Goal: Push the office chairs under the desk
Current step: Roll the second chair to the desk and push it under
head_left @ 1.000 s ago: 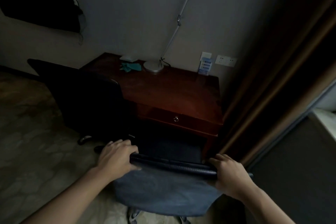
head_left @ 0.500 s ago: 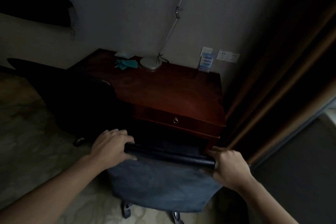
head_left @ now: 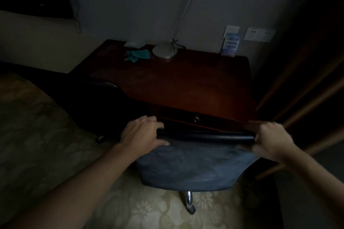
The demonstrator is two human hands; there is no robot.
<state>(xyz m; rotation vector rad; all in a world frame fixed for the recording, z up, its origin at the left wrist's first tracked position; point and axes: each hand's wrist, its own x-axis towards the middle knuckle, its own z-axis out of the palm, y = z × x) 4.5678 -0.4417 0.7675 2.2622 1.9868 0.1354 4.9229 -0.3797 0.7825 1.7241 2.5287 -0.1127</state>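
A blue-grey office chair (head_left: 193, 169) stands right in front of me, its backrest top close against the front edge of the dark red wooden desk (head_left: 186, 83). My left hand (head_left: 142, 133) grips the left end of the backrest's top edge. My right hand (head_left: 270, 137) grips the right end. The seat is hidden under the desk; one chrome leg with a castor (head_left: 189, 202) shows below. A second, black office chair (head_left: 96, 102) stands to the left, at the desk's left corner, its back toward me.
On the desk's far side lie a round lamp base (head_left: 164, 52), a teal cloth (head_left: 137, 55) and a small blue card stand (head_left: 229, 45). Brown curtains (head_left: 305, 80) hang close on the right. Patterned carpet (head_left: 37, 135) stretches to the left.
The blue-grey chair has rolled forward toward the desk with both hands on its backrest; its back now covers most of the gap below the drawer. I have stepped closer.
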